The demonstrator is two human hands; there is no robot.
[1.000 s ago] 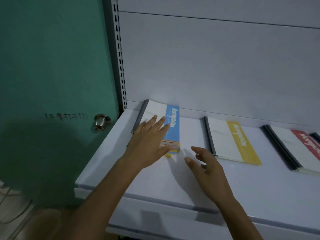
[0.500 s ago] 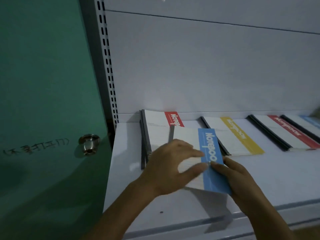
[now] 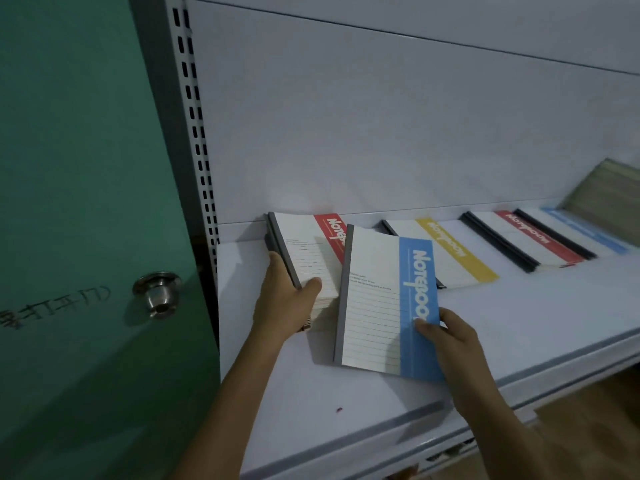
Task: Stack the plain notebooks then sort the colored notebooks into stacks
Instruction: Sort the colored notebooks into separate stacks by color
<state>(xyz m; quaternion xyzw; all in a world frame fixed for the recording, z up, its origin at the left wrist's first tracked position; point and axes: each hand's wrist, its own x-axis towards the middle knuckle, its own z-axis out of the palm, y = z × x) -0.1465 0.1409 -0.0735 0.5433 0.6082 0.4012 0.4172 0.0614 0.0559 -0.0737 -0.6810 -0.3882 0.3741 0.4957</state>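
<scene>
My right hand (image 3: 446,344) pinches the lower right edge of a blue-striped notebook (image 3: 384,303), lifted and tilted above the white shelf (image 3: 519,327). My left hand (image 3: 284,299) grips the near left corner of a mixed stack whose top notebook has a red stripe (image 3: 311,251), at the shelf's left end. Further right lie a yellow-striped notebook (image 3: 450,251), a red-striped stack (image 3: 530,237) and a pale blue-striped notebook (image 3: 581,230). A stack of plain notebooks (image 3: 609,195) leans at the far right.
A green door (image 3: 86,237) with a metal knob (image 3: 157,294) stands close on the left, beside the shelf's perforated upright (image 3: 194,116). The white back panel (image 3: 381,116) rises behind the notebooks. The shelf's grey front lip (image 3: 398,424) runs below my hands.
The blue-striped notebook has come off the left stack, exposing a red-striped one. My right hand now holds it alone, further right, while my left hand has dropped back onto the stack's corner.
</scene>
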